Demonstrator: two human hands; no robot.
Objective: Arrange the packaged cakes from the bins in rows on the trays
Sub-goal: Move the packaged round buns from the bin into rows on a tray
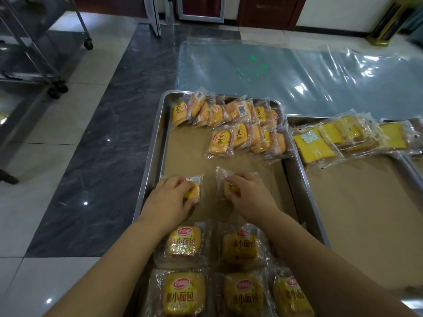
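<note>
A steel tray [153,154] lined with brown paper lies on the floor in front of me. My left hand [169,200] grips a packaged cake [195,191] near the tray's left side. To its right, my right hand [248,193] grips another packaged cake [225,181]. Both packets rest on the paper mid-tray. Several yellow cakes [183,243] lie flat in rows at the near end. A loose pile of the same cakes [231,124] fills the far end.
A second lined tray [357,202] sits to the right, with square yellow cake packets [325,140] heaped at its far end. Clear plastic sheeting [297,74] covers the floor beyond. A wheeled metal rack [45,53] stands at the far left.
</note>
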